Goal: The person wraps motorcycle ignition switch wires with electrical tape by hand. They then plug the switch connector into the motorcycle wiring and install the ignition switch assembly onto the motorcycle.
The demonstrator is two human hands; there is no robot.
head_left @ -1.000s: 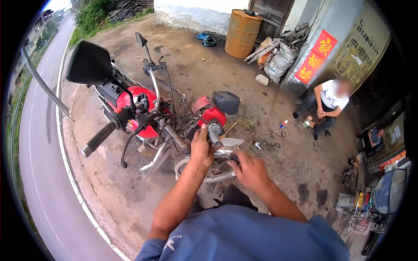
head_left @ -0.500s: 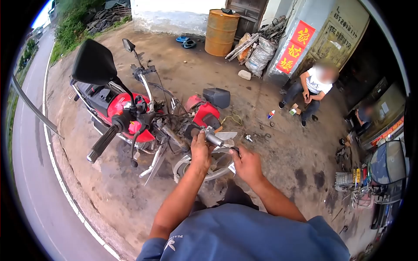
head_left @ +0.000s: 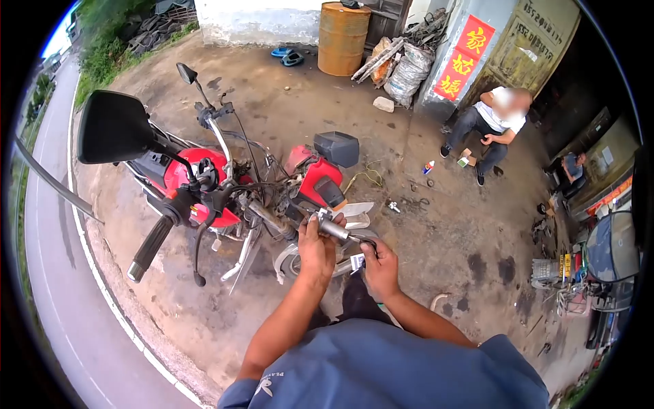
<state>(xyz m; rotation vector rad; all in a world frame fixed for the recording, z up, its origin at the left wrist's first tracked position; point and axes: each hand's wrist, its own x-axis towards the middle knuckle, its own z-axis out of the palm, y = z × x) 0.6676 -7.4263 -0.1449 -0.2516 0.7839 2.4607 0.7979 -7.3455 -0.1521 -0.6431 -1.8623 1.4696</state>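
Note:
My left hand (head_left: 316,253) is closed around a silver metal cylinder (head_left: 334,230) with a bracket-like end, apparently a motorcycle part. My right hand (head_left: 383,273) pinches a small dark piece (head_left: 363,240) at the cylinder's right end; its exact kind is too small to tell. Both hands are over the spoked front wheel (head_left: 289,262), which lies beneath them and is partly hidden. Left of them stands a red motorcycle (head_left: 204,168) with its front taken apart. Its red front cowl and headlight (head_left: 320,183) sit just beyond my hands.
A handlebar grip (head_left: 151,248) and mirror (head_left: 114,128) stick out at the left. On the ground lie a small bottle (head_left: 428,167) and a metal part (head_left: 394,206). A seated person (head_left: 496,126) is by the doorway. A rusty drum (head_left: 344,39) stands behind; parked vehicles are at right.
My hands and the cylinder have shifted slightly, and the right hand is a little lower. The camera view has moved a bit. The seated person has raised an arm towards the head.

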